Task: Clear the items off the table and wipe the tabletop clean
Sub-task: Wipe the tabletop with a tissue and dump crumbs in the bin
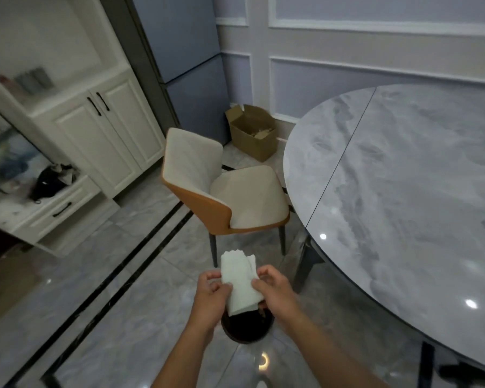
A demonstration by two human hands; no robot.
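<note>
A white paper towel [240, 281] is held upright between both of my hands, low in the middle of the view. My left hand [212, 296] pinches its left edge and my right hand [275, 289] pinches its right edge. Directly beneath them on the floor stands a dark round bin [245, 327], partly hidden by the towel and my hands. The round grey marble table [403, 191] fills the right side, with nothing on the part of its top that shows.
A white and orange chair [221, 186] stands left of the table, just beyond my hands. An open cardboard box [254, 131] sits against the back wall. White cabinets [95, 130] and a counter holding a black bag [49, 182] line the left. The glossy tiled floor lies between.
</note>
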